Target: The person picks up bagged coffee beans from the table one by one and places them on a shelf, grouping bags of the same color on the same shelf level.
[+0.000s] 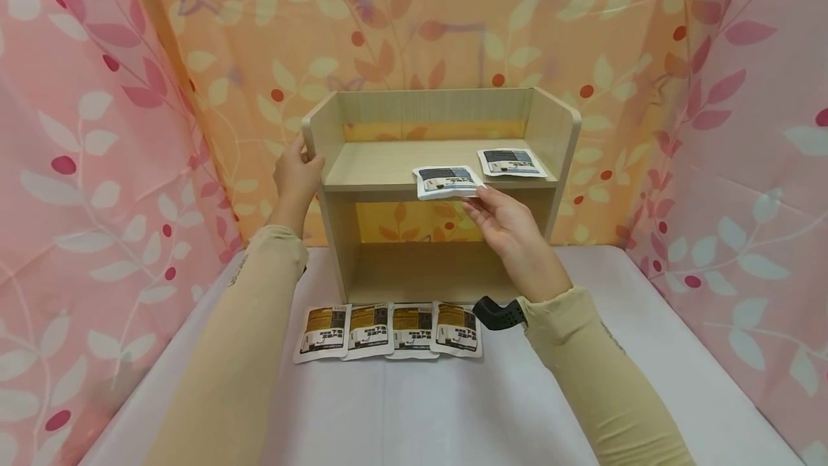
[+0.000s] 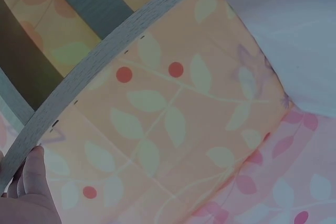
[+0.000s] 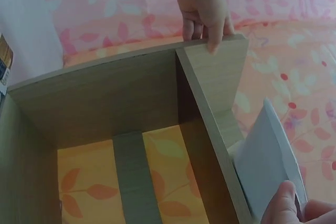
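Observation:
My right hand (image 1: pixel 517 239) pinches one corner of a white pouch (image 1: pixel 446 183) with a dark and blue printed label. In the head view this pouch overlaps the front edge of the upper shelf; the right wrist view shows its plain side (image 3: pixel 268 156) right beside the shelf board. Another pouch (image 1: pixel 511 162) of the same print lies flat on the shelf's right end. My left hand (image 1: pixel 298 177) grips the left side panel of the wooden shelf unit (image 1: pixel 436 106), thumb on one side and fingers on the other. The left wrist view catches only part of that hand (image 2: pixel 34 195) at the panel's edge.
Several pouches with brown and white labels (image 1: pixel 369 329) lie in a row on the white tabletop (image 1: pixel 388 408), in front of the shelf unit. A lower compartment (image 1: pixel 427 268) opens below the upper shelf. Patterned curtains (image 1: pixel 744 164) surround the table at the back and sides.

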`<state>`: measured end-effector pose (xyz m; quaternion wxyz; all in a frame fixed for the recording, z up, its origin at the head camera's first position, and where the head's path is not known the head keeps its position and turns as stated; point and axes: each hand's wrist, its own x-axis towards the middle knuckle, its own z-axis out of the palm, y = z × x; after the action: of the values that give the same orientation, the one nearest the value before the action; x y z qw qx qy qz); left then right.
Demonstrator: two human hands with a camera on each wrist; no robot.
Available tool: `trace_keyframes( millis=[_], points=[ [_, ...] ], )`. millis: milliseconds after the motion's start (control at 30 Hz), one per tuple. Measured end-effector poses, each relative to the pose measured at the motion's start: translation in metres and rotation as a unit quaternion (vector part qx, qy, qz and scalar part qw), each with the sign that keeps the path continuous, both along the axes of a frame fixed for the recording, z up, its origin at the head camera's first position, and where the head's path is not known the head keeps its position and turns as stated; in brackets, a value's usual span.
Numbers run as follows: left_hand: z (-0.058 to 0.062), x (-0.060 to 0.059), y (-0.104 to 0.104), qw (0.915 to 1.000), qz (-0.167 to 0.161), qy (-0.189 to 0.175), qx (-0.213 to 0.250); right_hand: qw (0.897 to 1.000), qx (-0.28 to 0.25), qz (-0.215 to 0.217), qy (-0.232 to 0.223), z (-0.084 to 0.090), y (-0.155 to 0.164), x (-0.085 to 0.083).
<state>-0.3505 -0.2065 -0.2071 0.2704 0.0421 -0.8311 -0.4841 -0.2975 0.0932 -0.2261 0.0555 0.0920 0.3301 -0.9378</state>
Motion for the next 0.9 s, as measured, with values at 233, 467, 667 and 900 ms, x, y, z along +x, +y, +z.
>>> trace_keyframes(
  millis=[233,467,667,900],
  points=[
    [-0.001,0.000,-0.001,0.9999,-0.005,-0.006,0.007,1.000,-0.005,-0.015,-0.010,0.003,-0.008,-0.008],
    [-0.001,-0.001,0.000,1.0000,-0.004,-0.003,0.007,0.999,0.005,-0.040,-0.019,0.009,-0.012,-0.018],
    [-0.001,0.000,0.001,0.9999,-0.006,-0.003,0.011,0.999,-0.007,-0.051,-0.011,0.012,-0.015,-0.023],
    [0.000,0.001,0.001,0.9999,-0.009,-0.003,0.014,0.998,-0.011,-0.055,-0.001,0.016,-0.020,-0.030]
  ],
)
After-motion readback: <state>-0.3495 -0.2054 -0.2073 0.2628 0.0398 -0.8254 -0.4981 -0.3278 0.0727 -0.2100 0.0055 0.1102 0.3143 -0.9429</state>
